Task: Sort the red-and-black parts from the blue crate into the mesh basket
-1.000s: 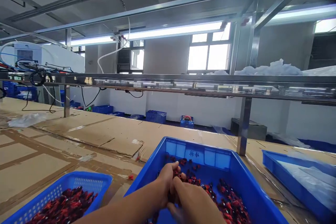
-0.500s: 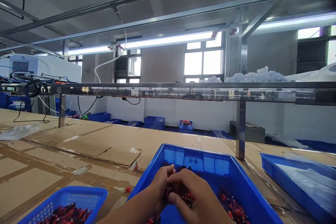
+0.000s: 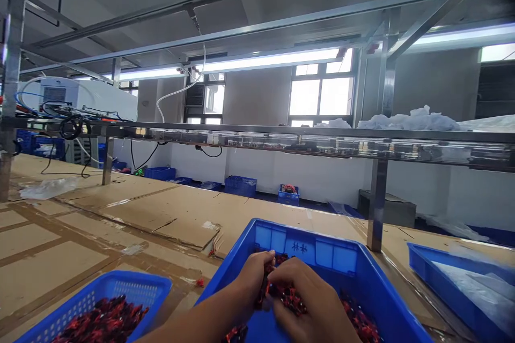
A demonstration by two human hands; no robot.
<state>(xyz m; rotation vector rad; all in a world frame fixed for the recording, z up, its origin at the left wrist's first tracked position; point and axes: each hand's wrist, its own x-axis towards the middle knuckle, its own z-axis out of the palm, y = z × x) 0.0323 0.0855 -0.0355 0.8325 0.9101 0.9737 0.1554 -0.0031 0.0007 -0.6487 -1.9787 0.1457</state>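
Note:
Both my hands are down in a large blue plastic crate (image 3: 317, 249) at the bottom middle. It holds a pile of small red and black parts (image 3: 358, 321). My left hand (image 3: 251, 278) is curled around a clump of those parts, and my right hand (image 3: 311, 300) is closed over the same clump, the two hands touching. A smaller blue mesh basket (image 3: 132, 289) at the lower left holds more of the same red and black parts.
The bench is covered in taped cardboard sheets (image 3: 100, 225). A steel post (image 3: 376, 203) stands just behind the crate on the right and carries a long metal shelf (image 3: 281, 136) overhead. A shallow blue tray (image 3: 450, 278) with clear plastic sits at the right. A crumpled plastic bag (image 3: 46, 188) lies at the far left.
My right hand has slid up over the clump and closed against my left hand. The view has shifted slightly; the crate and basket stay in place.

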